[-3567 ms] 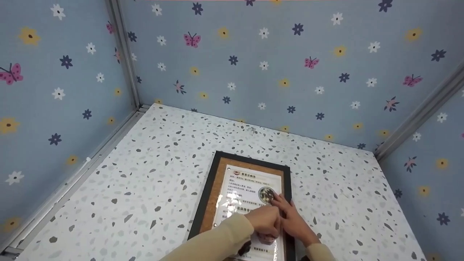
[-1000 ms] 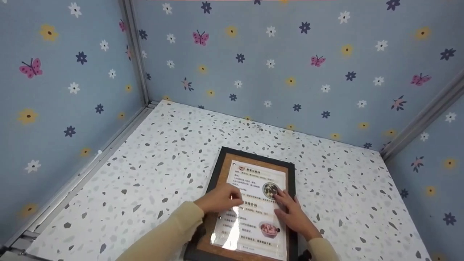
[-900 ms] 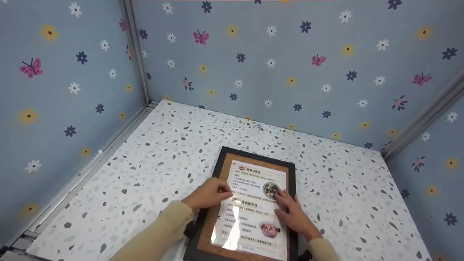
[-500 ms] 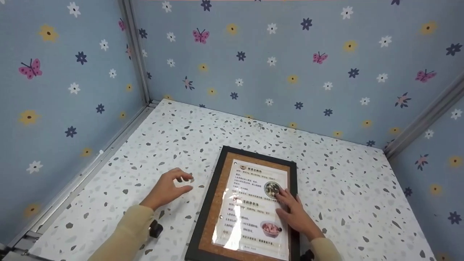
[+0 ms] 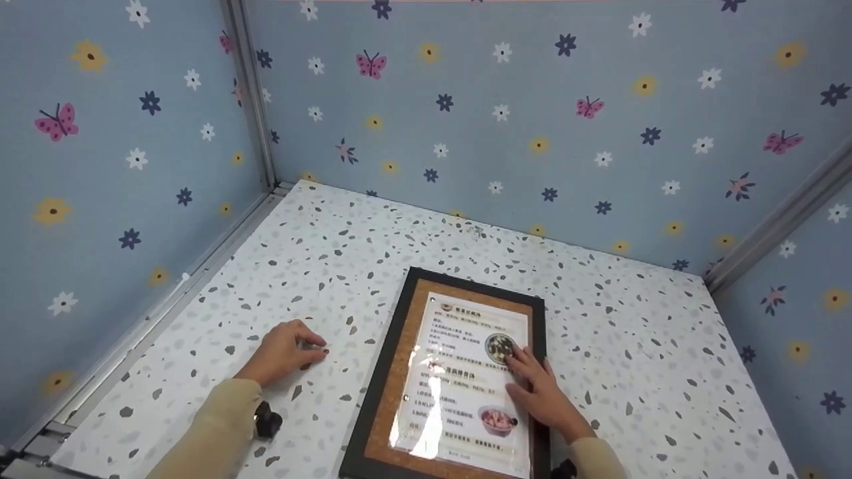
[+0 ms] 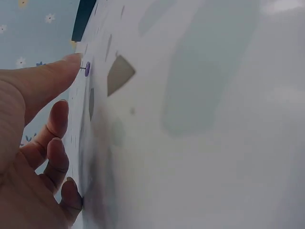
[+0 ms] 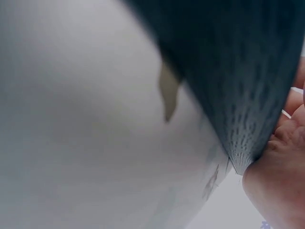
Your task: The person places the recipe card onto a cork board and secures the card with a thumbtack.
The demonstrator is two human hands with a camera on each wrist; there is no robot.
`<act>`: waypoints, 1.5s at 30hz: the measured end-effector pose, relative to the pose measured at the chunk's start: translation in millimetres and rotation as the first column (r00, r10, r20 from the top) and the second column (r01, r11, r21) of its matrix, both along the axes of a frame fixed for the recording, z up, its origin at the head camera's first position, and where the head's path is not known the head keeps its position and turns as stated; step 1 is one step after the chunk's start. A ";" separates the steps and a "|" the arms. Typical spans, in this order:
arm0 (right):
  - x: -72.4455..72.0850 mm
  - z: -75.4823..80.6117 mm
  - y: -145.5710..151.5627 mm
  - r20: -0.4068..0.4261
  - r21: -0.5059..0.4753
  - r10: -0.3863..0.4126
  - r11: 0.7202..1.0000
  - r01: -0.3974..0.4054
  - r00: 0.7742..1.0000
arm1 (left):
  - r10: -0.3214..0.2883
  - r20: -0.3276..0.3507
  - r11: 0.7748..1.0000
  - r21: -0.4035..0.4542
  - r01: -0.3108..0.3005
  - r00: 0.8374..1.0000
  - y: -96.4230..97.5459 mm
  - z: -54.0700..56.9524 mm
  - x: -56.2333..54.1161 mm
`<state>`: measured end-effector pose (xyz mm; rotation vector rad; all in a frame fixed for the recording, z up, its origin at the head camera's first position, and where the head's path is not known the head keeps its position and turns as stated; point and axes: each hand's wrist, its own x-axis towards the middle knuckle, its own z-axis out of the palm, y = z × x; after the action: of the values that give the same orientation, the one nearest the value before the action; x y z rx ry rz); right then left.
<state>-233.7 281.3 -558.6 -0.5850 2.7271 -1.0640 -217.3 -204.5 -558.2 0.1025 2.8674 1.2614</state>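
In the head view my left hand [image 5: 283,352] is low over the table, left of a framed cork board [image 5: 383,432]. Its thumb and index fingertips come together at a thumbtack, whose purple head [image 6: 87,69] faces the table in the left wrist view, its thin shank at the thumb tip. The other fingers are loosely curled. My right hand [image 5: 542,392] lies on the right side of a printed sheet [image 5: 459,379] on the board, fingers extended across the soup picture. In the right wrist view the right hand [image 7: 281,167] is beside the board's dark frame [image 7: 238,81].
The glossy sheet reflects light on its lower left and has small round spots [image 5: 406,398] along its left edge. Speckled white table [image 5: 319,266] surrounds the board. Blue flowered panels [image 5: 466,133] with metal posts [image 5: 249,93] stand at the back and sides.
My left hand has left the sheet, moved left past the frame to the table, spread its thumb and index finger, then closed them at the thumbtack. The right hand stays on the sheet.
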 end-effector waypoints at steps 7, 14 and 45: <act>0.4 0.4 1.9 -0.001 -0.008 0.000 1.000 0.000 1.000 | 0.033 0.020 0.999 -0.029 -0.032 0.999 6.8 -0.6 -4.0; -2.0 -0.8 -0.6 -0.002 -0.023 0.015 1.000 -0.015 1.000 | 0.044 0.024 0.994 -0.101 -0.042 0.999 8.0 -0.8 -2.3; -0.7 0.9 -1.4 0.010 0.008 -0.024 1.000 0.023 1.000 | -0.035 -0.165 0.951 0.296 0.084 0.986 95.0 60.8 -37.9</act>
<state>-234.4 279.9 -557.7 -0.5461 2.7345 -1.0585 -255.2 -109.5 -497.4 0.3017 2.7432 1.7448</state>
